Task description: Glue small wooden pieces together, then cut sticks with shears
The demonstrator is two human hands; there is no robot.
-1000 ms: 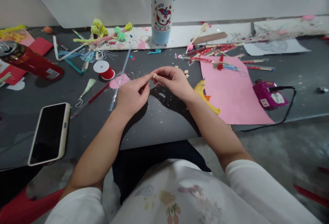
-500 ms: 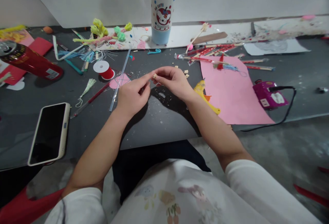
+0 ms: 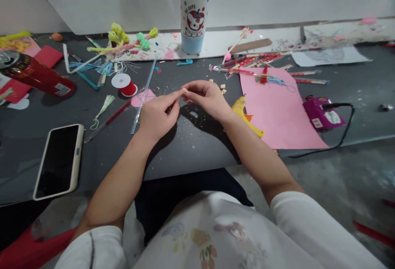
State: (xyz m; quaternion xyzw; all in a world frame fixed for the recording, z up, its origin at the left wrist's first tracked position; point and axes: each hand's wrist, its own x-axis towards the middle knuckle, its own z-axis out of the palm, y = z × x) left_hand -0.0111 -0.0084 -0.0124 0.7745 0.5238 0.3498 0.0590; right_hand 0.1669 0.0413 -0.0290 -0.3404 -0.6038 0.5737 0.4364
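Observation:
Both hands meet over the middle of the dark table (image 3: pixel 191 145). My left hand (image 3: pixel 159 112) and my right hand (image 3: pixel 206 96) pinch a tiny pale wooden piece (image 3: pixel 185 91) between their fingertips, just above the tabletop. The other fingers of each hand are curled in. A few more small pale bits (image 3: pixel 222 88) lie just right of my right hand. Crumbs and dust speckle the table under the hands.
A phone (image 3: pixel 58 160) lies at the near left, a red can (image 3: pixel 37 77) on its side farther left. A red thread spool (image 3: pixel 125 83), a clear ruler (image 3: pixel 145 92), a pink sheet (image 3: pixel 277 108), a purple corded tool (image 3: pixel 322 114) and a tall bottle (image 3: pixel 194 13) stand around.

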